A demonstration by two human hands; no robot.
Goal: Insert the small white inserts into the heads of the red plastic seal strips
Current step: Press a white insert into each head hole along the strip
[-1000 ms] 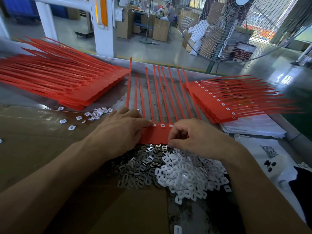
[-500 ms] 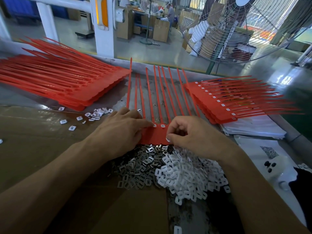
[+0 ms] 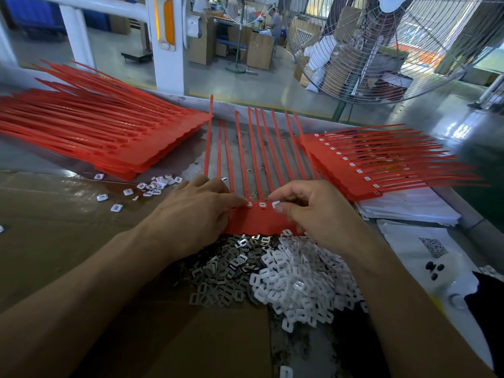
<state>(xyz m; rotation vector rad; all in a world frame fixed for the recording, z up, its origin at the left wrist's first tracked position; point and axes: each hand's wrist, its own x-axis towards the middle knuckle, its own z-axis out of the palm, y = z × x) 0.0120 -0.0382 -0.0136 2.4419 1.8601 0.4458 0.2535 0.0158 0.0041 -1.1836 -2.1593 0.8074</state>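
Observation:
A joined sheet of red seal strips (image 3: pixel 260 218) lies flat at the table's middle, tails pointing away from me. My left hand (image 3: pixel 196 211) presses on its left part, fingers flat, index tip beside a filled head. My right hand (image 3: pixel 313 211) pinches a small white insert (image 3: pixel 276 204) at a head on the sheet's right side. White inserts show in two heads (image 3: pixel 262 205) between my hands. A heap of white inserts (image 3: pixel 300 279) sits just below the sheet, with a heap of grey metal clips (image 3: pixel 226 271) to its left.
A thick stack of red strips (image 3: pixel 109 137) lies at the back left. A stack with inserts fitted (image 3: pixel 368 162) fans out at the right on white papers (image 3: pixel 409 208). Loose inserts (image 3: pixel 152 185) are scattered left. A large fan (image 3: pixel 395 45) stands beyond the table.
My right hand has lifted from the insert heap to the strip heads, bringing a white insert up to a head. My left hand has stayed pressing on the sheet.

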